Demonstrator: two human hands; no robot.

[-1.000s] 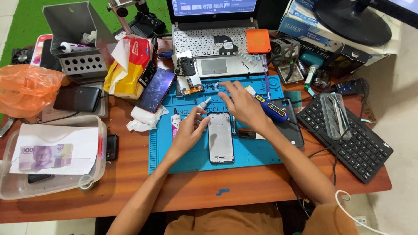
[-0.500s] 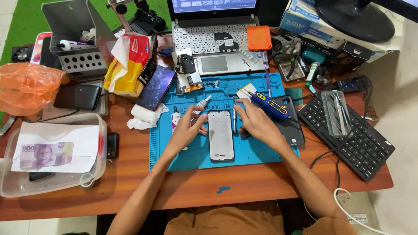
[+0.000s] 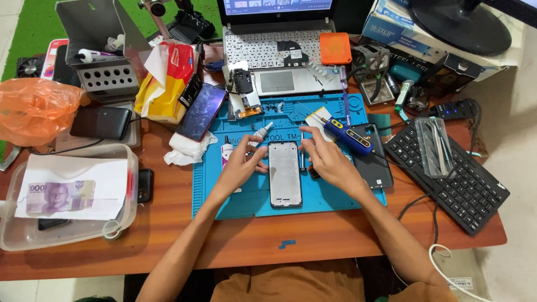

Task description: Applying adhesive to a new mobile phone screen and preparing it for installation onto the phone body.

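We work over a blue repair mat (image 3: 224, 193) on a wooden table (image 3: 168, 240), both bare hands set at the upper end of a phone frame (image 3: 285, 174) that lies flat and lengthwise between them. Our left hand (image 3: 241, 165) rests its fingertips against the frame's left edge, fingers loosely curled and holding nothing we can make out. Our right hand (image 3: 327, 162) touches the frame's right edge near the top corner, thumb and forefinger drawn narrow; whether they pinch anything we cannot tell. Just above the left fingers lies a small white glue tube (image 3: 260, 134). Just beyond the right hand's knuckles sits a blue electric screwdriver (image 3: 348, 136), over a dark phone back (image 3: 373, 162). Farther out from the right hand lies a black keyboard (image 3: 453, 173).
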